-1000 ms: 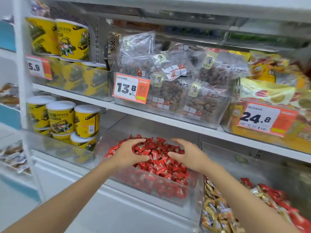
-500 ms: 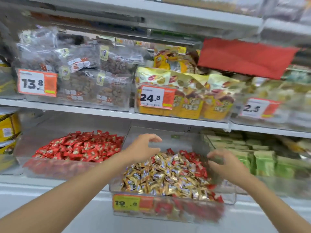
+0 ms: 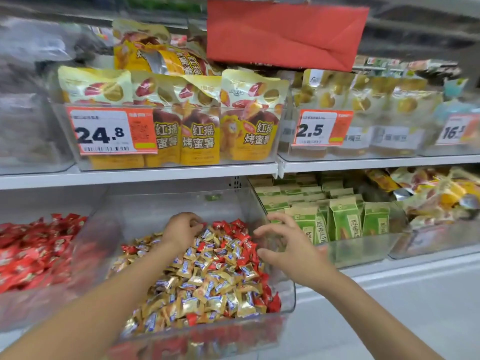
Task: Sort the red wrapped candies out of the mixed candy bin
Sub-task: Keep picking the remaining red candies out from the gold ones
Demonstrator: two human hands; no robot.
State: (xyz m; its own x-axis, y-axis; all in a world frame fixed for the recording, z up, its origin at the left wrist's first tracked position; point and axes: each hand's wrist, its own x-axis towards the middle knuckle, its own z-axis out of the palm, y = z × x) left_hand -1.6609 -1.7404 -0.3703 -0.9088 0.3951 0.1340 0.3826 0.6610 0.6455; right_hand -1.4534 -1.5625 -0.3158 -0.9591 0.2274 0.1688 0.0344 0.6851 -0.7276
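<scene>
Many red wrapped candies (image 3: 235, 228) lie in the mixed candy bin (image 3: 291, 304), bunched at its twelve to one o'clock and strung down the wall from three to five o'clock, with a few more scattered among the gold wrapped candies (image 3: 205, 287). By that showing, I judge the sorting barely under way, with most of it left to do. The left hand (image 3: 181, 231) rests on the heap at twelve o'clock, fingers curled down onto the wrappers. Whether it pinches one I cannot tell. The right hand (image 3: 291, 249) hovers at three o'clock by the bin's wall, fingers spread, holding nothing. At nine o'clock stands a neighbouring bin (image 3: 33, 311) holding only red candies, the likely destination.
</scene>
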